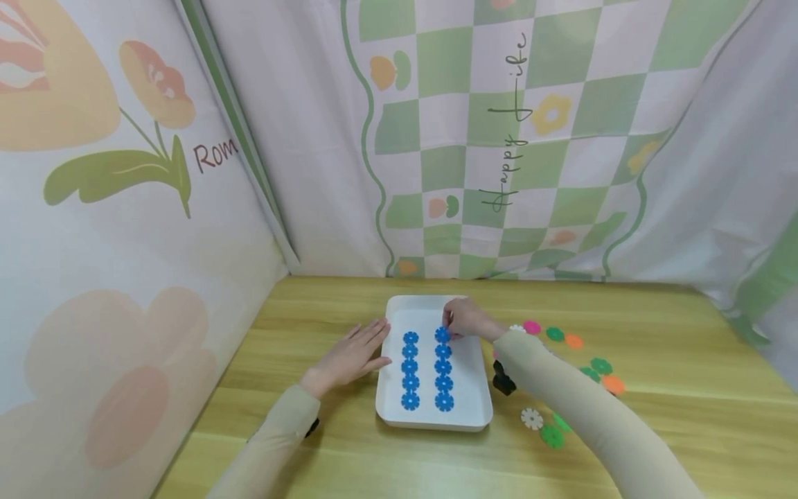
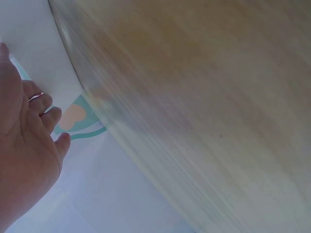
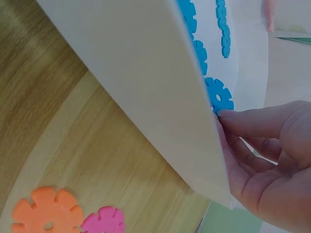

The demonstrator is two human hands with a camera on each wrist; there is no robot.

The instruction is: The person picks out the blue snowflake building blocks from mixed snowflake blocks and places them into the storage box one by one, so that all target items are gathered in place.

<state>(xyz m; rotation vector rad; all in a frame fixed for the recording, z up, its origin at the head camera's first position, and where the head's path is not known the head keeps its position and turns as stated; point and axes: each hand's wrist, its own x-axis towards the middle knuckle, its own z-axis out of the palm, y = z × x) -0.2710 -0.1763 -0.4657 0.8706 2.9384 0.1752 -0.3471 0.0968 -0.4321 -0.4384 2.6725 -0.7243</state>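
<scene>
A white tray (image 1: 464, 409) lies on the table with two columns of blue snowflake discs (image 1: 409, 366), several in each. At the far end of the right column, my right hand (image 1: 467, 319) pinches a blue snowflake disc (image 3: 219, 93) by its edge between thumb and fingers. That disc (image 1: 442, 335) is inside the tray, by its right wall. My left hand (image 1: 352, 355) lies against the tray's left edge, its fingers extended and holding nothing. In the left wrist view the left hand (image 2: 29, 131) shows its palm side, with the fingers partly bent.
Loose discs lie to the right of the tray, among them an orange disc (image 1: 614, 384), a green disc (image 1: 552, 436), a white disc (image 1: 532, 418) and a pink disc (image 1: 532, 327). The right forearm passes over this area and hides part of it. A curtain (image 1: 324, 138) hangs behind the table.
</scene>
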